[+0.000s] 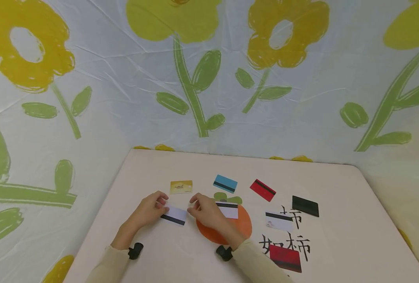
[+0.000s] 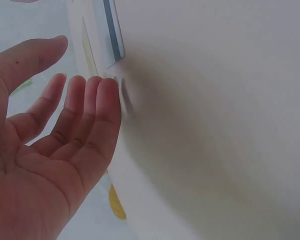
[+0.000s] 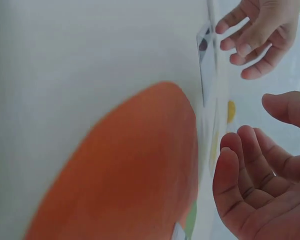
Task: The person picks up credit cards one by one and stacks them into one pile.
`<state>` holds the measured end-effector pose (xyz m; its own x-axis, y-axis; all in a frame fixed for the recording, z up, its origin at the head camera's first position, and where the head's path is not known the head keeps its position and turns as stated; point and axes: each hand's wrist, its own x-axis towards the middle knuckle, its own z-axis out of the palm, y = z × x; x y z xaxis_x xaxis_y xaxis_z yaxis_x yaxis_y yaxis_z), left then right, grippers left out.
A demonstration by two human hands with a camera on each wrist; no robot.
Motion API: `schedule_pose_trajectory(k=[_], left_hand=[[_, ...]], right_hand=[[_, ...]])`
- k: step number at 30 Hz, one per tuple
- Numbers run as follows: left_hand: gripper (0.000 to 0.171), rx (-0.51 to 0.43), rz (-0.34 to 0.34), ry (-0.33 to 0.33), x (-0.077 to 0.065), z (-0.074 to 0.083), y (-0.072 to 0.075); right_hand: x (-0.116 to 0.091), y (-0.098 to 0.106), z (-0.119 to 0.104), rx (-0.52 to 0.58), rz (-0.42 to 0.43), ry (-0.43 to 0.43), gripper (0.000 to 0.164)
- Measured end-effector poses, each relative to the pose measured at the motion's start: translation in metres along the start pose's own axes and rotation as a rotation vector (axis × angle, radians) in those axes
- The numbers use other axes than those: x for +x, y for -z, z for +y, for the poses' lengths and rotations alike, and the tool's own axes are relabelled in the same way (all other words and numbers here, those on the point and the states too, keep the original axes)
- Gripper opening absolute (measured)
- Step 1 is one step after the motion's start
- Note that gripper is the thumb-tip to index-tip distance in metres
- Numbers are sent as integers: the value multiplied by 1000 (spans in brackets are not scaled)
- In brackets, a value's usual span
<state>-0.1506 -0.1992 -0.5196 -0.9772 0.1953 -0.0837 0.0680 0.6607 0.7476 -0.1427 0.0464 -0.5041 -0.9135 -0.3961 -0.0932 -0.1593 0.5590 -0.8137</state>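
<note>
A white card with a dark stripe (image 1: pixel 174 215) lies flat on the table between the two hands. At its left end is my left hand (image 1: pixel 152 208), thumb tip overlapping the card's edge in the head view. The left wrist view shows that hand's fingers (image 2: pixel 105 115) loosely bent, with nothing gripped. My right hand (image 1: pixel 208 212) hovers just off the card's right end. Its fingers (image 3: pixel 227 175) are softly curved and the palm holds nothing. Partly behind the right hand lies a second white striped card (image 1: pixel 228 211).
Across the back lie a gold card (image 1: pixel 181 187), a blue card (image 1: pixel 225 184) and a red card (image 1: pixel 263 190). Farther right are a black card (image 1: pixel 305 206), another white card (image 1: pixel 278 221) and a nearer red card (image 1: pixel 285 258). The tablecloth (image 1: pixel 181 259) bears an orange persimmon print and black characters.
</note>
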Motion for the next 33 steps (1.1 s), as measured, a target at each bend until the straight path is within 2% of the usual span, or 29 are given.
schedule_pose_trajectory(k=[5,12,16,26,33], left_hand=[[32,33,-33,-23,-3,-2,2],[40,116,-145,-139,-8,-4,6],[43,133,-176,-137,-8,-3,7],[45,148,-179,-111,-9,-2,7],[44,145,-174,-93,-9,-5,5]], right_hand=[[2,-9,1,-14,-6,-13,29],[2,-19,1,-81,-29,-53,40],[4,-26,3,-137,-21,-69,45],[3,-33,-2,-325,-18,-72,48],[2,-36,-5,-366,-16,-79,44]])
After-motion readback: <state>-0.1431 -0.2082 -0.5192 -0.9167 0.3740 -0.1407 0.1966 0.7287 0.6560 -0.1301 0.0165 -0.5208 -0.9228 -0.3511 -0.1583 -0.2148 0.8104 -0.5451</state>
